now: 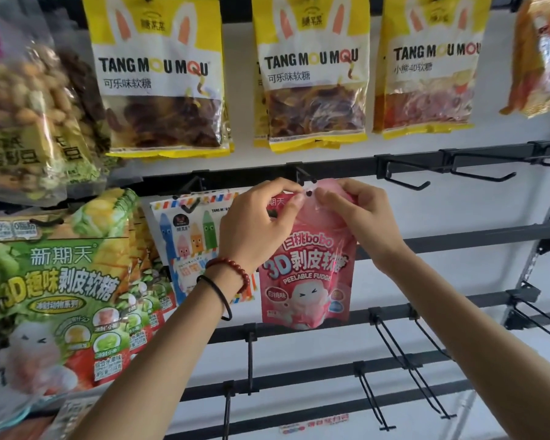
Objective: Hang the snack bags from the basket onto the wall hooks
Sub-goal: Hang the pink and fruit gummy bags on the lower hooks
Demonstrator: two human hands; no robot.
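A pink peach-fudge snack bag (308,274) hangs in front of the wall rack, held at its top edge by both hands. My left hand (254,223) pinches the top left corner; my right hand (359,214) pinches the top right. The bag's hang hole sits at the tip of a black wall hook (305,177) on the second rail. The basket is out of view.
Yellow gummy bags (159,77) hang on the top row, nut bags (29,122) at the left. A green fudge bag (61,300) and a crayon-print bag (194,236) hang left of the pink one. Bare black hooks (407,179) stick out to the right and below (404,360).
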